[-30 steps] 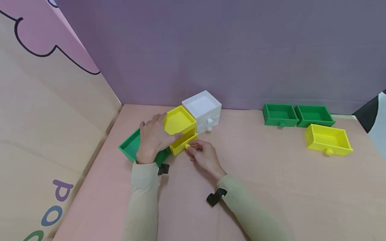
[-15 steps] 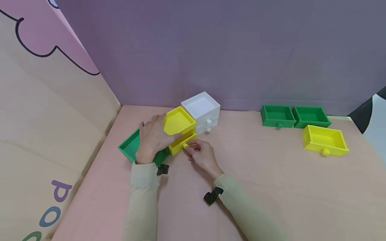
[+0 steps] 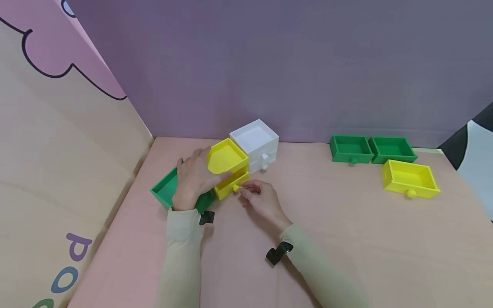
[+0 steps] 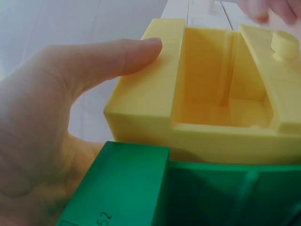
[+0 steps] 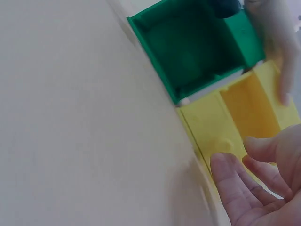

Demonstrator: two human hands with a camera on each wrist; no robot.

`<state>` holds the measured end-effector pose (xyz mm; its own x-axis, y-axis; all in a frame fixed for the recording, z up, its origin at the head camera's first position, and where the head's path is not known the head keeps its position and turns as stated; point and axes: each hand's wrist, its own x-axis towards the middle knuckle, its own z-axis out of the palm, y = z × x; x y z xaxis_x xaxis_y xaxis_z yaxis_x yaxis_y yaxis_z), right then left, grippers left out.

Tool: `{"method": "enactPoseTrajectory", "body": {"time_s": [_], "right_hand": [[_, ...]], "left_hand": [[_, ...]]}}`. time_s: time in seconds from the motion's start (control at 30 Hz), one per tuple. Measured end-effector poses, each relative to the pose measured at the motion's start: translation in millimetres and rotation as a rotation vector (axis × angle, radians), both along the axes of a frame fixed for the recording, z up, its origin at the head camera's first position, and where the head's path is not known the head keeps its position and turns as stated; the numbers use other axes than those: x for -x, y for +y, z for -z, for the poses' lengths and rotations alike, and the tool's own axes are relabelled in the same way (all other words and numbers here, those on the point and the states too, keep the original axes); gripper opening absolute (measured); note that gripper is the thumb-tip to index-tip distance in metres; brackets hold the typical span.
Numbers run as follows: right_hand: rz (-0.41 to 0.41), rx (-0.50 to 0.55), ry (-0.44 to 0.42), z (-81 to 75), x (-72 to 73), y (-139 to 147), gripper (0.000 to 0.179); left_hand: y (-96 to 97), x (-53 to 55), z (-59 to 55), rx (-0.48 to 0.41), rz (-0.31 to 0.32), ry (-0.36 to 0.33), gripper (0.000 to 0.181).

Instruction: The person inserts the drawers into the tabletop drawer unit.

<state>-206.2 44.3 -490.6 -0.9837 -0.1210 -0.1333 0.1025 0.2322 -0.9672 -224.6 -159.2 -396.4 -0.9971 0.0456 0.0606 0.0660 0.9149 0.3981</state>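
A small yellow drawer cabinet (image 3: pixel 227 158) stands angled on the pink tabletop, its drawer (image 3: pixel 224 190) partly pulled out, with a round knob (image 3: pixel 236 188) on the front. My left hand (image 3: pixel 194 177) reaches over the cabinet's left side; its straight thumb (image 4: pixel 136 54) lies on the frame beside the drawer gap. Its other fingers stretch toward the back left of the top. Beneath that hand is a green cabinet (image 3: pixel 164 192), partly covered. My right hand (image 3: pixel 262 201) is just right of the knob, fingers loosely bent. In the left wrist view its fingertips show apart from the knob.
A white cabinet (image 3: pixel 256 139) with white knobs adjoins the yellow one behind right. Two green drawers (image 3: pixel 351 149) (image 3: pixel 393 150) and a loose yellow drawer (image 3: pixel 411 179) sit at the far right. Purple and beige walls bound the back and left.
My right fingers have come off the yellow knob they were pinching and now sit slightly to its right. The head view has shifted a little. My left hand keeps its place.
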Motion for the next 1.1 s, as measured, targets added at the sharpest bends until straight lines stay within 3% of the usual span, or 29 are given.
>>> {"method": "enactPoseTrajectory", "body": {"time_s": [0.6, 0.97, 1.1], "right_hand": [[0.096, -0.024, 0.034, -7.6, -19.5, 87, 0.035], [0.169, -0.118, 0.106, -20.0, -36.2, 170, 0.046], [0.213, 0.032, 0.063, -25.3, -40.6, 209, 0.039]], "left_hand": [[0.0, 4.7, -2.4, -0.001, -0.002, -0.034, 0.091], [3.9, 1.6, 0.4, -0.011, 0.004, -0.023, 0.088], [2.6, 0.2, 0.4, -0.011, -0.002, -0.019, 0.088]]}}
